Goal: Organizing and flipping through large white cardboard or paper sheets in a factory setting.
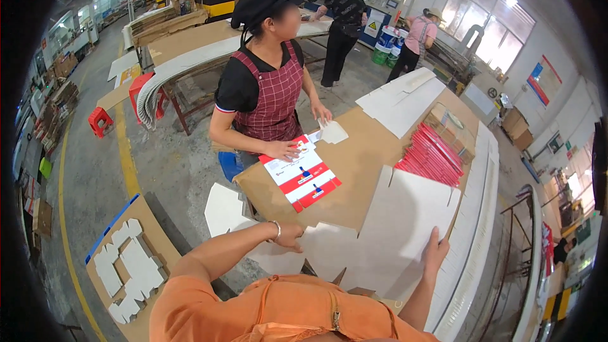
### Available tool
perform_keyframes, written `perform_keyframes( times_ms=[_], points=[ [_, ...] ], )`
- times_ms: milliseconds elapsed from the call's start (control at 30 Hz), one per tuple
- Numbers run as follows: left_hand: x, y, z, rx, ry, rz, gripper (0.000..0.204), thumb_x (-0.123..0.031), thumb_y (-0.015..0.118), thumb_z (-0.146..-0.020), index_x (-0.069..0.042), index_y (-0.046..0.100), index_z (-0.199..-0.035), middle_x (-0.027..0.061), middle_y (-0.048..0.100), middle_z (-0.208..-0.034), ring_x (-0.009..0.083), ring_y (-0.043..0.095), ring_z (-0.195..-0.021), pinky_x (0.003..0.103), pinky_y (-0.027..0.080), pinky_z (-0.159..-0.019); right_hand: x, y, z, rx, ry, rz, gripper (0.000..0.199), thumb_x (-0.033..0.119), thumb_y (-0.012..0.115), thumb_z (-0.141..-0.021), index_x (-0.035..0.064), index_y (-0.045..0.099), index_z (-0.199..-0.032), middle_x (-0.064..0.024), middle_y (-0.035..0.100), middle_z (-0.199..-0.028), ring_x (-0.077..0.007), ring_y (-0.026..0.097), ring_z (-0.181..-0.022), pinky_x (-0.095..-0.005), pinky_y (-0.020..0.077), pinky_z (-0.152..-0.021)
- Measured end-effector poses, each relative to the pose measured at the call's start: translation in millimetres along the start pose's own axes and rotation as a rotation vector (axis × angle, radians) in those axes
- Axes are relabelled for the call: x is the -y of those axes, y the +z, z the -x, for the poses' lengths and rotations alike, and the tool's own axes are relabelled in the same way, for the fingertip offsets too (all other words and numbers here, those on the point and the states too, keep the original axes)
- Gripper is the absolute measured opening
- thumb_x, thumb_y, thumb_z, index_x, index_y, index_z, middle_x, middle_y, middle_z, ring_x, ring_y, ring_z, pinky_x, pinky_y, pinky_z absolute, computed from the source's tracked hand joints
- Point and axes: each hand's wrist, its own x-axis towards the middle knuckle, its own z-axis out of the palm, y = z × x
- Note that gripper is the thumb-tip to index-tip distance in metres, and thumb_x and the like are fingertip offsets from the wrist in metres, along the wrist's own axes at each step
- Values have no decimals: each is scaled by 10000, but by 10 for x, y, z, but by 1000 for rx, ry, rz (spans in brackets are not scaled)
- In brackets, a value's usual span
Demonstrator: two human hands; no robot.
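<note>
Over the near edge of the counter [364,149]: one white cardboard sheet [396,228], left hand [291,237] curled closed on left flap, right hand [436,252] loosely gripping right edge; uneven pull could crease flap.

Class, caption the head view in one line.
Left hand and right hand hold a white sheet; opposite, a co-worker touches a red and white printed sheet.

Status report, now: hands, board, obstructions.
Left hand gripping white cardboard sheet, left edge; right hand gripping right edge. Red stack close beyond far edge; co-worker's hand on printed sheet.
</note>
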Motion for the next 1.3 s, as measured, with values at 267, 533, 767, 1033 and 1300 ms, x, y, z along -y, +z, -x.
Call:
perform_keyframes(
  times_ms=[267,533,767,1033,1300],
  points=[
    [-144,-39,451,97,20,94,589,-510,544,-769,72,556,-676,205,587,-676,289,562,-605,384,429,-567,395,-73,217,65,-37,363,423,313,586,-812,-99,559,-905,-199,588,-708,-253,538,-603,-360,426,-592],
    [-72,3,849,106,23,-38,651,-556,492,-776,72,557,-615,234,567,-627,346,572,-610,423,429,-559,566,-37,652,123,81,281,424,297,550,-832,-108,540,-957,-255,590,-837,-377,569,-797,-398,430,-741],
    [-166,5,759,128,-84,-15,626,-565,506,-754,43,611,-653,250,594,-717,375,590,-712,425,460,-643,475,-167,819,91,322,455,566,477,573,-773,-89,588,-765,-282,591,-773,-394,588,-736,-453,443,-646],
    [-215,509,670,-62,0,-111,632,-482,524,-780,120,523,-588,310,488,-596,419,552,-613,461,403,-537,523,-644,1025,26,188,527,581,467,548,-793,-104,509,-891,-286,571,-794,-417,562,-750,-451,452,-672],
    [-479,651,552,12,58,-171,646,-500,500,-783,118,536,-597,323,492,-619,450,541,-641,473,407,-553,542,-1148,1444,-55,239,564,525,440,548,-801,-73,463,-873,-252,561,-651,-419,558,-654,-454,452,-598]
  ],
)
